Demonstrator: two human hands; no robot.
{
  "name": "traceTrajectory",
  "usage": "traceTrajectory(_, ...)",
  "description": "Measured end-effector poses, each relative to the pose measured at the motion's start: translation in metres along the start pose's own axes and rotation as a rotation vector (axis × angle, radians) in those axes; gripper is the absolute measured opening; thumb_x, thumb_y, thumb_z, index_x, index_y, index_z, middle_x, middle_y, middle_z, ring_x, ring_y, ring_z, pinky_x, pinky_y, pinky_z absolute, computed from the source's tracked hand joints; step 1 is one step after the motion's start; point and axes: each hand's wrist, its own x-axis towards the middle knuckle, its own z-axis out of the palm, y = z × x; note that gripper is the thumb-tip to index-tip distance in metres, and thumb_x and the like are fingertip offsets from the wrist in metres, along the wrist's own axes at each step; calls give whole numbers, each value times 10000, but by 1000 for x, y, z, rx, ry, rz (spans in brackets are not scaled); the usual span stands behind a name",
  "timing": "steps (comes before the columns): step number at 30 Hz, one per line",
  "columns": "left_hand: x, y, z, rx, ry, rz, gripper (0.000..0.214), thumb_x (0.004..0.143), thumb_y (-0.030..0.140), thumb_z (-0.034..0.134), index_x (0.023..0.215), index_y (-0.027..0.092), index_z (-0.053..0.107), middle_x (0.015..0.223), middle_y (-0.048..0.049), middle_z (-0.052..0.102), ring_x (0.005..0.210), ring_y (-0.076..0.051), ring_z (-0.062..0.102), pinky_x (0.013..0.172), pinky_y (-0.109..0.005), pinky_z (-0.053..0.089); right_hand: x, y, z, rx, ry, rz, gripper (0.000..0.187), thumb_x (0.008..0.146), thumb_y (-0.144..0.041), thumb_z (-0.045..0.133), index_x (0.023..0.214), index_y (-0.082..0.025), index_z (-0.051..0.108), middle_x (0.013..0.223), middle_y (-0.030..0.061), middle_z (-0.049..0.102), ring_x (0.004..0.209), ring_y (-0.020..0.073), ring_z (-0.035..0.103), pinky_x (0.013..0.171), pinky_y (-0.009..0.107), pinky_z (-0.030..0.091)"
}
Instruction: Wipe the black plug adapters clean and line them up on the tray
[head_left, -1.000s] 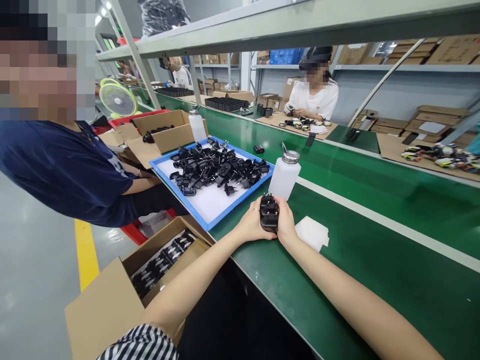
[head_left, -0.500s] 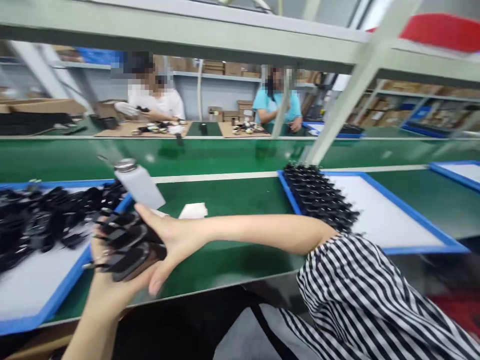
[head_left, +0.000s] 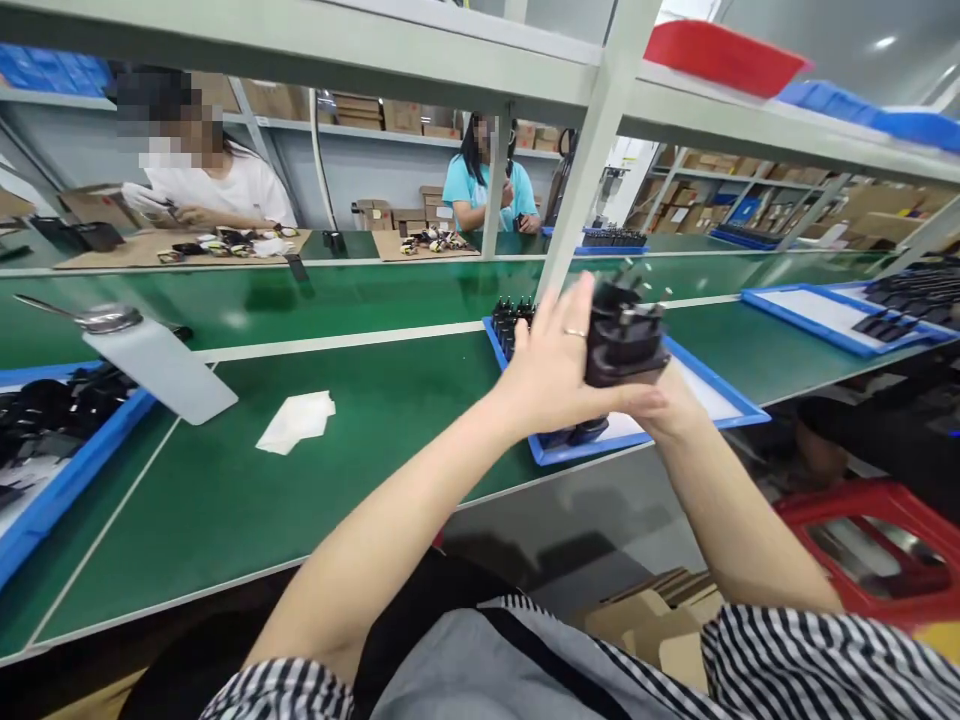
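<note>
Between my two hands is a small stack of black power adapters [head_left: 624,335] with metal plug pins pointing up and away. My left hand [head_left: 551,365], a ring on one finger, grips the stack from the left with its thumb across the near side. On the right, my right hand [head_left: 679,400] holds the same stack; its fingers are mostly hidden behind the adapters. The stack is above a blue-rimmed tray [head_left: 724,385] with a white bottom. Rows of black adapters [head_left: 514,318] stand along that tray's left side, partly covered by my left hand.
At left, another blue-rimmed tray [head_left: 90,465] holds jumbled black parts. Near it are a white bottle with a metal top [head_left: 161,365] and a piece of white paper [head_left: 298,420]. A slanted post [head_left: 581,170] rises behind my hands. Two people work across the bench. A red stool [head_left: 885,510] stands lower right.
Both hands have carried the adapters from beside the left tray to above the right-hand tray. The view has turned to the right.
</note>
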Motion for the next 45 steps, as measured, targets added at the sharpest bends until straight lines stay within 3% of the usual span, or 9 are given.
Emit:
traceTrajectory(3, -7, -10, 23, 116, -113, -91, 823, 579, 631, 435, 1220, 189, 166, 1311, -111, 161, 1200, -295, 47, 919, -536, 111, -43, 42, -50, 48, 166, 38, 642, 534, -466, 621, 1106, -311, 375, 1182, 2, 410, 1096, 234, 342, 897, 407, 300)
traceTrajectory(7, -51, -48, 16, 206, -55, -317, 617, 655, 516, 444, 1148, 166, 321, 1259, -97, 295, 1183, -233, 181, 950, -423, 193, -82, 88, -96, -72, 219, 224, 679, 490, -467, 642, 1088, -257, 396, 1108, 65, 476, 1033, 275, 408, 869, 449, 311)
traceTrajectory(11, -94, -82, 1, 228, 46, -612, 440, 686, 436, 423, 1023, 155, 441, 1132, -81, 451, 1070, -192, 380, 921, -351, 281, -85, 96, -99, -371, 104, 383, 968, 447, -446, 666, 1230, -165, 172, 1216, 136, 348, 1101, 295, 313, 914, 458, 235)
traceTrajectory(14, -113, -92, -4, 231, 49, -688, 377, 685, 432, 421, 963, 184, 479, 1092, -50, 488, 1037, -182, 416, 901, -331, 310, -76, 87, -92, -550, -52, 407, 905, 523, -418, 628, 1242, -155, 146, 1277, 122, 249, 1146, 268, 236, 946, 418, 194)
traceTrajectory(20, -138, -95, -9, 276, -60, -724, 333, 690, 416, 409, 905, 183, 513, 1018, -37, 539, 976, -174, 465, 868, -313, 350, -70, 87, -100, -549, -347, 563, 600, 598, -459, 541, 1093, -157, 387, 851, 77, 591, 815, 257, 541, 743, 413, 422)
traceTrajectory(27, -158, -106, -8, 352, -156, -599, 307, 693, 386, 420, 881, 169, 530, 1089, -55, 495, 1054, -173, 401, 921, -314, 298, -82, 88, -79, -778, 202, 343, 557, 507, -501, 576, 969, -195, 516, 1015, 78, 526, 975, 279, 441, 841, 425, 331)
traceTrajectory(35, -158, -102, -8, 410, -197, -555, 298, 703, 345, 429, 921, 164, 522, 1116, -66, 476, 1069, -181, 380, 924, -353, 283, -91, 82, -68, -654, 436, 564, 355, 466, -413, 596, 735, -183, 566, 746, 48, 624, 788, 280, 541, 725, 401, 412)
traceTrajectory(40, -162, -100, -9, 368, -180, -564, 294, 707, 352, 431, 926, 174, 514, 1122, -58, 470, 1076, -179, 370, 917, -356, 291, -81, 81, -89, -451, 550, 443, 304, 448, -428, 619, 657, -229, 525, 713, 29, 596, 753, 260, 548, 692, 404, 437)
traceTrajectory(45, -142, -83, -10, 259, 7, -498, 219, 742, 311, 387, 872, 195, 520, 1005, -28, 541, 953, -137, 474, 860, -299, 357, -26, 85, -126, -463, 719, 444, 277, 584, -490, 479, 643, -220, 459, 629, 46, 521, 623, 209, 526, 460, 320, 428)
